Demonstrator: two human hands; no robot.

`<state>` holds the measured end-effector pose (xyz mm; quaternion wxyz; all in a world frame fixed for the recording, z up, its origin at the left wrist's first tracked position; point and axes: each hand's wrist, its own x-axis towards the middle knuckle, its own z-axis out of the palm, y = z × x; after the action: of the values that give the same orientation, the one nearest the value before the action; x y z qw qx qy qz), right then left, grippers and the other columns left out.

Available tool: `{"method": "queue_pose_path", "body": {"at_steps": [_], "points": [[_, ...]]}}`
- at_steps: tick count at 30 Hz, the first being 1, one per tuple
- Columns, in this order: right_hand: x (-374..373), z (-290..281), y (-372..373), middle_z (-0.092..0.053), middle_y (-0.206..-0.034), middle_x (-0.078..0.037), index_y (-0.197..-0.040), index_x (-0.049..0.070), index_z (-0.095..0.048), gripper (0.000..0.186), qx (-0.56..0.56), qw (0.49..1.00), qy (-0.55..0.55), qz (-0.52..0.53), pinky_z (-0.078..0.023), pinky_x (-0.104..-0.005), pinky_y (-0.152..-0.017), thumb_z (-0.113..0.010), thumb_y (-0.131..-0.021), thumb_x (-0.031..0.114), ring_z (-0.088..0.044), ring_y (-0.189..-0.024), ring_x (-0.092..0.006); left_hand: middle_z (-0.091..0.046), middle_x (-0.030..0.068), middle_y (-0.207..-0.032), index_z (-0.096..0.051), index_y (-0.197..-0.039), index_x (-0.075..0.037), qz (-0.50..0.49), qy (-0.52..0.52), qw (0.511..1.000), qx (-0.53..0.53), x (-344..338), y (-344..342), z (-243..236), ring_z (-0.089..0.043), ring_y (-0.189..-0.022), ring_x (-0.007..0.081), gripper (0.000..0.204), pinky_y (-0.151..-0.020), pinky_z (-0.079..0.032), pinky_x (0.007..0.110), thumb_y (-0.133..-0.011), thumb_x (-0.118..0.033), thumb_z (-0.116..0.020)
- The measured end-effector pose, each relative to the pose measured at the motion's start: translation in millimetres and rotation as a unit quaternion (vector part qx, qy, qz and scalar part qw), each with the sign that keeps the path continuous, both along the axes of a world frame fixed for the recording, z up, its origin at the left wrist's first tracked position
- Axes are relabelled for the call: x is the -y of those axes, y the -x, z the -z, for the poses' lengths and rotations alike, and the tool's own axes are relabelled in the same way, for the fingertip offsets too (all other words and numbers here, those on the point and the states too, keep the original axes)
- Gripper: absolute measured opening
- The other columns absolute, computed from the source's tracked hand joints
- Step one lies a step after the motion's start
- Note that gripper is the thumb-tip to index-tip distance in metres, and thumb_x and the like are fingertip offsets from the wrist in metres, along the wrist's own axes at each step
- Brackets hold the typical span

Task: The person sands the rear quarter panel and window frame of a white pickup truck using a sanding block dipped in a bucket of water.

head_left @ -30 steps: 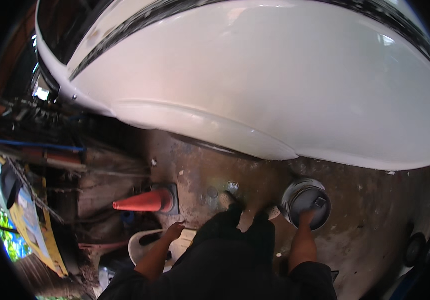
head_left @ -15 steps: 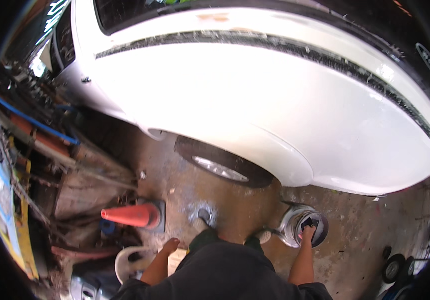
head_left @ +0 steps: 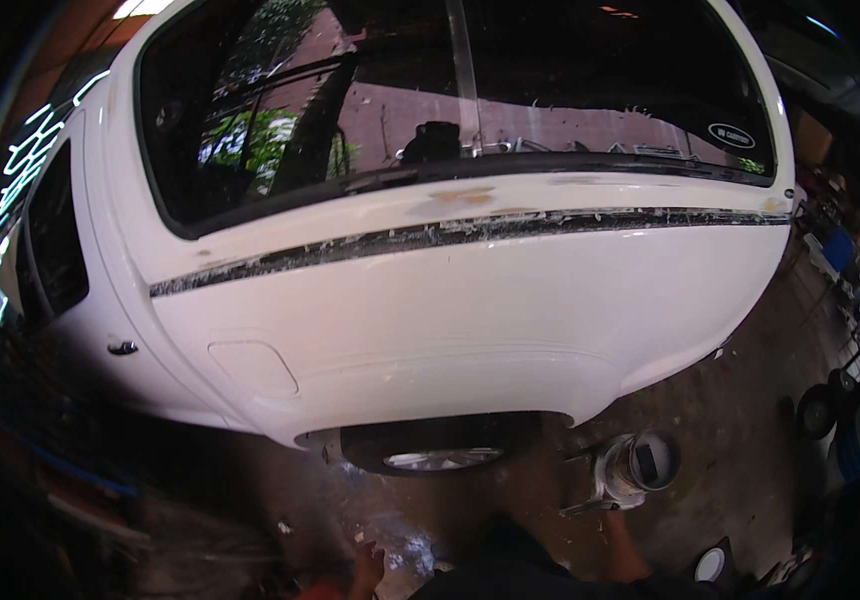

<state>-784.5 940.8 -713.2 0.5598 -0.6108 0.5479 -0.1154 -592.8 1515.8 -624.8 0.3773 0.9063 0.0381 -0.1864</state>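
Note:
My left hand (head_left: pixel 368 562) hangs low near the bottom edge over the floor, its fingers apart and nothing in them. Just below a bucket (head_left: pixel 630 488) is my right hand (head_left: pixel 614 523), dim and small, so its fingers cannot be made out. The bucket is pale and stained, tilted in the view, and rests on a low stand (head_left: pixel 582 508). Inside it, against the wall, a dark rectangular block (head_left: pixel 647 462) shows. Before me stands a white vehicle (head_left: pixel 450 300) with a long scuffed dark strip (head_left: pixel 430 238) under its side window.
The vehicle's rear wheel (head_left: pixel 440 458) sits beneath the body, near my feet. A fuel flap (head_left: pixel 253 367) is closed on the left of the panel. Small wheels (head_left: pixel 816 412) and blue clutter stand at the right. Dark piled material lines the left side.
The view has tilted up, showing more window. My right hand has come out of the bucket, where it was at the dark block. The block now shows in the bucket without the hand.

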Motion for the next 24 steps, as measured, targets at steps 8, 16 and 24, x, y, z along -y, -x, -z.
{"method": "queue_pose_path", "body": {"at_steps": [8,16,24], "points": [[-2.5,-320.2,-179.7,-0.047,-0.143,-0.019,-0.148,-0.005,-0.033,0.062,0.305,0.934,0.176,0.062,-0.032,-0.0346,-0.111,-0.043,-0.087,-0.004,-0.047,-0.13,-0.0284,-0.04,0.026,-0.145,-0.038,-0.143,0.004,0.062,0.026,0.882,0.467,91.2,-187.0,-185.1,-0.034,-0.138,0.0422,0.055,-0.114,-0.026,0.052,-0.093,-0.011,-0.059],[-26.8,-568.8,-358.8,-0.028,-0.147,-0.042,-0.144,-0.018,-0.021,0.068,0.237,0.72,0.648,0.07,-0.023,-0.0503,-0.118,-0.05,-0.083,-0.01,-0.029,-0.14,-0.0525,-0.026,0.0219,-0.157,-0.031,-0.15,0.002,-0.023,0.059,0.701,0.711,61.1,-332.4,-390.2,-0.023,-0.147,0.0381,0.061,-0.119,-0.016,0.051,-0.101,-0.03,-0.051],[-192.1,-548.2,-464.8,-0.024,-0.147,-0.044,-0.14,-0.022,-0.026,0.078,0.231,0.755,0.605,0.102,-0.017,-0.0584,-0.118,-0.055,-0.097,0.037,-0.022,-0.142,-0.0535,-0.026,0.0208,-0.158,-0.03,-0.15,0.0,-0.016,-0.008,0.631,0.776,48.0,-430.5,-432.8,-0.017,-0.148,0.0397,0.065,-0.118,-0.012,0.056,-0.103,-0.043,-0.043]]}}
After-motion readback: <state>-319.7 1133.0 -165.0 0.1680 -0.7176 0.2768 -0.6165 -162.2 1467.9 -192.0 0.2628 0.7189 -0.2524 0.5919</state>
